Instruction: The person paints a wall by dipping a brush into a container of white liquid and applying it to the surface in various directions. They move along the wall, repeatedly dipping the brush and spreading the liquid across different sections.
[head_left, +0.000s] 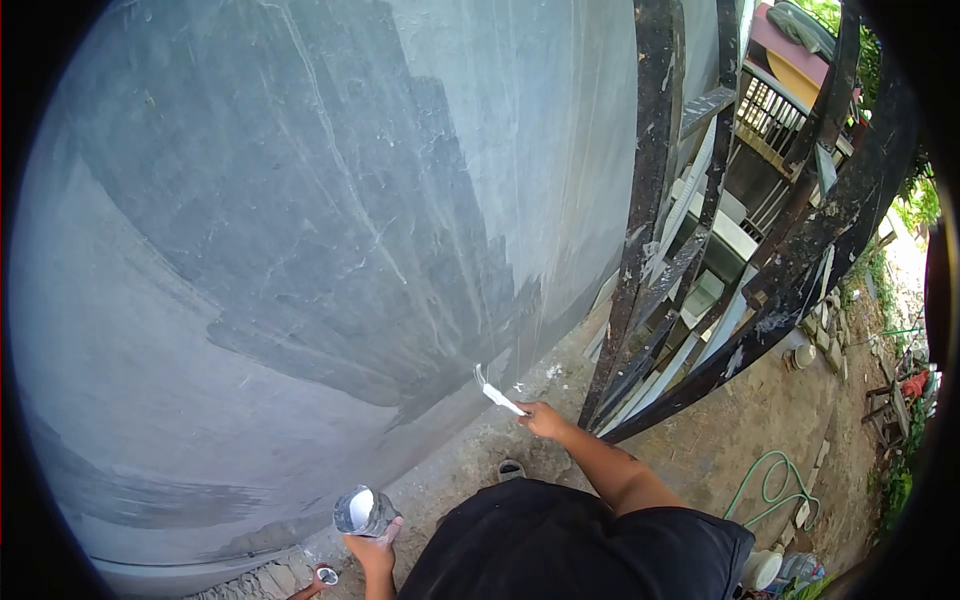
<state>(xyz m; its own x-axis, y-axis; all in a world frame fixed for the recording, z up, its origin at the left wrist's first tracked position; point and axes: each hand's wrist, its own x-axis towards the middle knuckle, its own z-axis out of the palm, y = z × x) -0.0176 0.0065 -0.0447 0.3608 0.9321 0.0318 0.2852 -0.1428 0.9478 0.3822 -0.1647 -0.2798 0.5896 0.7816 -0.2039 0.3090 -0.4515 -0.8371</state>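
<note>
My right hand (542, 420) grips the handle of a paintbrush (503, 399) coated in white. The brush's tip meets or nearly meets the lower part of the grey wall (330, 200), with a small white streak beside it. In my left hand (376, 552) is a grey-smeared paint container (381, 513) with white paint showing inside, held low beside the wall. The wall carries a large darker grey patch with jagged edges, and lighter areas around it.
Dark, paint-spattered ladder-like frames (650, 200) lean at the right. A green hose (770, 470) and a white bucket (762, 570) lie on the ground. At bottom left, another person's hand (305, 592) is near a small round container (327, 576). Rubble (265, 583) lines the wall's base.
</note>
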